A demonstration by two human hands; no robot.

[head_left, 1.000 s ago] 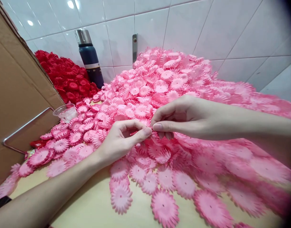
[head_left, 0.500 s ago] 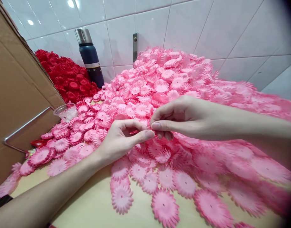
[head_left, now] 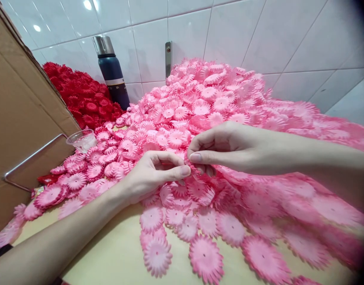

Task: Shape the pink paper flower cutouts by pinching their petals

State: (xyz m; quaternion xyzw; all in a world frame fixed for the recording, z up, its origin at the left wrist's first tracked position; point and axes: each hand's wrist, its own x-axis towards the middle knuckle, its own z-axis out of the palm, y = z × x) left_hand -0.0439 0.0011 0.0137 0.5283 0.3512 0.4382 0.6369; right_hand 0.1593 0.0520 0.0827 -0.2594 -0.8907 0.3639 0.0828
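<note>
Over the front of a big heap of pink scallop-edged flower pieces (head_left: 210, 93), my two hands meet fingertip to fingertip. My left hand (head_left: 158, 172) has its thumb and forefinger brought together; what lies between them is too small to make out. Just to its right, my right hand (head_left: 223, 148) pinches at the edge of a pink flower piece (head_left: 194, 168), mostly hidden by its fingers. Below my left hand, a pale pink flower piece (head_left: 157, 253) with a small centre hole lies overlapping others on the pale yellow tabletop (head_left: 110, 253).
Red flower pieces (head_left: 80, 95) are heaped at the back left beside a dark blue bottle (head_left: 113, 75). A clear plastic cup (head_left: 82, 140) stands near a cardboard box (head_left: 24, 91) with a bent metal rod (head_left: 36, 154). White wall tiles (head_left: 244, 31) rise behind.
My left hand has opened a slight gap from the right fingertips and shifted a little. The lowest flower piece below it has slid slightly right and down. My right hand stays nearly still.
</note>
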